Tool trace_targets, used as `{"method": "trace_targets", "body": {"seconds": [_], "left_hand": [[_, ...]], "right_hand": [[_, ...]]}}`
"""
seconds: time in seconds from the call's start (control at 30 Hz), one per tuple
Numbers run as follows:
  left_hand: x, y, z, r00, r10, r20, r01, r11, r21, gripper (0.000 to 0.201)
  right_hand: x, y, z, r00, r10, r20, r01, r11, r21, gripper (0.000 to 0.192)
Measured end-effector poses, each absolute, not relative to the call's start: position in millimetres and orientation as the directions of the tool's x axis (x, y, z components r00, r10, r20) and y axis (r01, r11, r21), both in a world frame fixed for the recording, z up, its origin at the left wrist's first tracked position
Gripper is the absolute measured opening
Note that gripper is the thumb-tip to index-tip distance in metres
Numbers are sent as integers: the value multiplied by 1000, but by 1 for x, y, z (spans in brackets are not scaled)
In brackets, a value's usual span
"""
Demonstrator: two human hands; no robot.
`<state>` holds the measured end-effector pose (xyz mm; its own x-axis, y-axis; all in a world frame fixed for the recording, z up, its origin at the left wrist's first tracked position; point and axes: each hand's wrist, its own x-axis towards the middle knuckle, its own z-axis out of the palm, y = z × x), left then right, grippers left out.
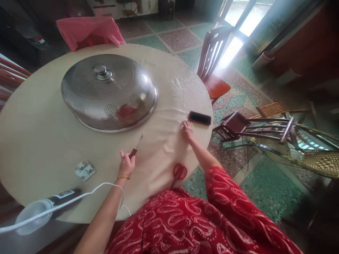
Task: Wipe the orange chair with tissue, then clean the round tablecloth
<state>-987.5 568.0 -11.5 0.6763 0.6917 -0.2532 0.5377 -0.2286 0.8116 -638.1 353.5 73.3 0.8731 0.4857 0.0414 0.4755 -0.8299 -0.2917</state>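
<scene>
Knife (136,147) is gripped by left hand (126,165) (right hand (188,129) flat, released, beside phone (200,118)); blade is best kept pointed away.

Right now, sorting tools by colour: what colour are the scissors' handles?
Red, on the metal scissors at the table's near edge; head view.

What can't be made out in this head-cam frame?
- Contents under the metal dome cover: hidden by the cover itself.
- Blister pack: print too small to read.
- Scissors: blades hidden by red clothing.
- Right hand fingers: small, blurred; contact with phone unclear.
</scene>
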Motion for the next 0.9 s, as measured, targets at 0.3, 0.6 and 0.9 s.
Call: {"method": "trace_targets", "body": {"seconds": [0.3,0.6,0.9], "left_hand": [[-1001,535,15,679,702,-214,506,-237,829,21],[-1090,481,45,462,781,-419,533,133,836,30],[-1131,459,54,384,785,-485,519,250,817,28]], "right_hand": [[-819,330,36,305,942,-139,815,-333,-474,37],[-779,341,46,686,723,-84,640,-654,-402,44],[-936,393,13,193,951,-241,816,-292,-498,44]]}}
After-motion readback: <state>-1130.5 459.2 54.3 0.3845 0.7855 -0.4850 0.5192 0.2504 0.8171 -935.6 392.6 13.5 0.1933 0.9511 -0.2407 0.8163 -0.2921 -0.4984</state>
